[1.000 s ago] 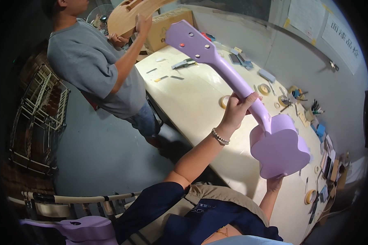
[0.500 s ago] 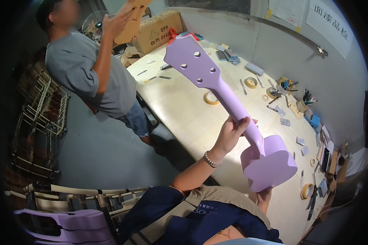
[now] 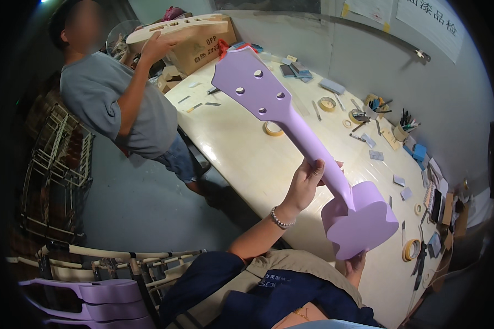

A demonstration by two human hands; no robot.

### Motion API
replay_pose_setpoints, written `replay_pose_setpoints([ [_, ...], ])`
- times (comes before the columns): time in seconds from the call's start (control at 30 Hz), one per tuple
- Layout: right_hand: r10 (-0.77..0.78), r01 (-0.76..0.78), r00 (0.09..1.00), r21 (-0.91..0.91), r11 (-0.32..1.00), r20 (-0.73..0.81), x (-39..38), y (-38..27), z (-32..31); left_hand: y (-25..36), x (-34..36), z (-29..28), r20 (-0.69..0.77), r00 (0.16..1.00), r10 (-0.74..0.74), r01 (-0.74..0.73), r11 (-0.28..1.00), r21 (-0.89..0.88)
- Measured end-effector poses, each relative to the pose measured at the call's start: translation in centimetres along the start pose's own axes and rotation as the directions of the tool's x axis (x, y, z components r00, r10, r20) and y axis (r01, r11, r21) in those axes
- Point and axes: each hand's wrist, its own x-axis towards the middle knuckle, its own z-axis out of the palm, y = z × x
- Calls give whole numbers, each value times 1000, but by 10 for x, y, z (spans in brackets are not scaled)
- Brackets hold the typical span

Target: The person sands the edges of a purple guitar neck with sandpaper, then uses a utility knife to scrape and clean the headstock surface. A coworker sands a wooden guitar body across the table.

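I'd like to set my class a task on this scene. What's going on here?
A person holds a purple ukulele with its back in view: the left hand grips the neck, and the right hand, partly hidden, is at the body's bottom end. It is held up over a pale table with tape rolls and a cup of pens. Across from them, a co-worker holds a bare wooden instrument body. More purple ukuleles are stacked at lower left.

Passable between the left edge of the cream tabletop [image 3: 225, 145] and a round tan tape roll [image 3: 274, 134]. Blocked above the middle by a glossy lilac ukulele [image 3: 312, 145], along the wall edge by a grey rectangular block [image 3: 332, 86] and pale pen cup [image 3: 401, 133].
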Motion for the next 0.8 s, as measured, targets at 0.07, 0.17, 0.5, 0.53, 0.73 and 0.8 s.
replay_pose_setpoints([
  [0.07, -26, 26, 1000, 12, 1000, 7, -1, -3, 6, 7, -2, 4, 1, 1000, 25, -25, 995, 93],
  [0.17, -82, 82, 997, 18, 996, -12, -4, -11, 25, 11, -3, 6, 16, 997, 69, -70, 995, 77],
  [0.5, 5, 2, 980, 39, 999, -200, -16, -47, 100, 26, 1, -3, 41, 988, 148, -152, 984, 91],
  [0.53, 63, -56, 967, 33, 998, -248, -16, -50, 110, 28, 1, -3, 50, 985, 164, -167, 984, 60],
  [0.73, 220, -290, 938, -256, 922, -269, -42, -19, 60, 30, 1, 4, 135, 960, 246, -222, 960, -168],
  [0.8, 229, -334, 922, -342, 878, -313, -45, -7, 49, 33, 0, 5, 131, 959, 249, -225, 958, -179],
])
